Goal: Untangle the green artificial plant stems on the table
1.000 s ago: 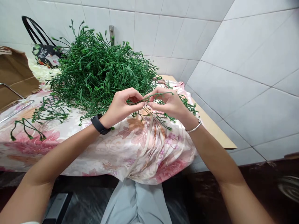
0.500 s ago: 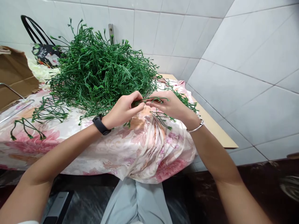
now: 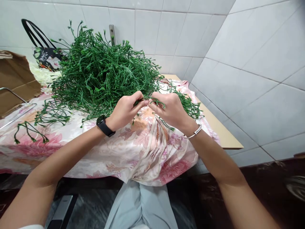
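one large heap of green stems point(image 3: 107, 73), two forearms point(image 3: 73, 152), one wristband point(image 3: 105, 126), one bangle point(image 3: 197, 129), one floral bag point(image 3: 47, 58)

2 white-tiled walls point(image 3: 257, 105) meet at a corner — below, a pale-edged table point(image 3: 222, 135) — dark floor point(image 3: 257, 194).

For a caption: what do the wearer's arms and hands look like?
The left hand is gloveless, a black watch-like band at its wrist; the right hand, also gloveless, has a silvery bracelet. Forearms are bare; a white edge, perhaps sleeve, shows bottom left.
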`<action>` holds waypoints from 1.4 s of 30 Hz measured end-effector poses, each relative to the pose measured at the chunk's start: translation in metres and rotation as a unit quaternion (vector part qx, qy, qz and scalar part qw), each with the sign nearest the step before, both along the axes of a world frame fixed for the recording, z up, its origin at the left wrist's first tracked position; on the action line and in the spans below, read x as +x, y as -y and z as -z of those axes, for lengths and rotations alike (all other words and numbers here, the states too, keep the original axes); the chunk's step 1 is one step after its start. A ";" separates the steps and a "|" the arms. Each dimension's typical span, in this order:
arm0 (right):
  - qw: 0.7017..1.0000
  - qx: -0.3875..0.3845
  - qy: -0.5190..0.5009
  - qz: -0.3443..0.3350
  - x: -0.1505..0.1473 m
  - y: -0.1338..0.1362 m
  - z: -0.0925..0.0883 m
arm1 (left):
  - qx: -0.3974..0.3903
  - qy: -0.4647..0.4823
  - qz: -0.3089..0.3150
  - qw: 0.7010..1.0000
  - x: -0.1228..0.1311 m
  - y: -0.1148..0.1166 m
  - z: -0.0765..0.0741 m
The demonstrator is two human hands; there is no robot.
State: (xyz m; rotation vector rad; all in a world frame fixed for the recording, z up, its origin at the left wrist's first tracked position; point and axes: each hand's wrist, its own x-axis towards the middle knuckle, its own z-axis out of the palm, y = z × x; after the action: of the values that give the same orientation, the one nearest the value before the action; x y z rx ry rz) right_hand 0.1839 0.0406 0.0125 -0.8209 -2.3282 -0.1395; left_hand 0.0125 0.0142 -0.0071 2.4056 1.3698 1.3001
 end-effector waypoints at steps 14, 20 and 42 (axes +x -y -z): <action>0.998 0.057 -0.020 0.023 -0.005 0.000 0.001 | 0.041 0.001 -0.028 0.999 0.004 -0.001 -0.001; 0.986 0.121 -0.053 0.103 -0.023 0.006 0.007 | 0.067 0.039 -0.077 0.994 0.012 -0.003 -0.002; 0.973 -0.006 -0.038 0.229 0.040 -0.048 -0.010 | -0.126 0.278 0.147 0.941 -0.012 -0.009 -0.008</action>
State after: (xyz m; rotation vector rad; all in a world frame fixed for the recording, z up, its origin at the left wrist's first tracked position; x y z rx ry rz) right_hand 0.2236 0.0882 0.0229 -1.3359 -2.0332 -0.2859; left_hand 0.0009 0.0235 0.0008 1.7880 0.9105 1.4577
